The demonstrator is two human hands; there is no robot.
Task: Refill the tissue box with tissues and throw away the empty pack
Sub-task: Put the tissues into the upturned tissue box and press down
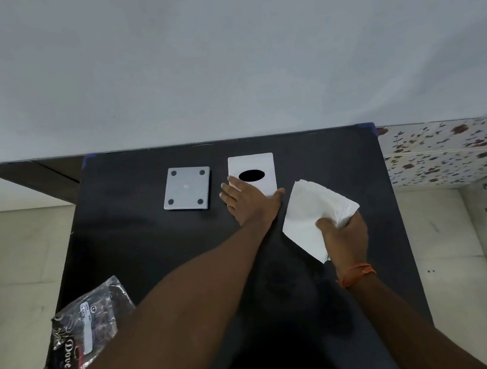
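Note:
A white tissue box [259, 165] with a dark oval slot stands on the black table [141, 246] towards the back. My left hand [248, 200] grips its near side, fingers on the left edge and thumb at the right corner. A thick stack of white tissues [312, 210] is held in my right hand [344, 234], just right of the box and above the table. The box's grey bottom plate [186, 188], with four round feet, lies flat to the left of the box. The empty black plastic pack [84, 330] lies crumpled at the table's near left corner.
A pale wall rises behind the table. A flowered cloth [445, 152] covers a surface to the right. Light floor tiles [22, 262] lie on both sides of the table.

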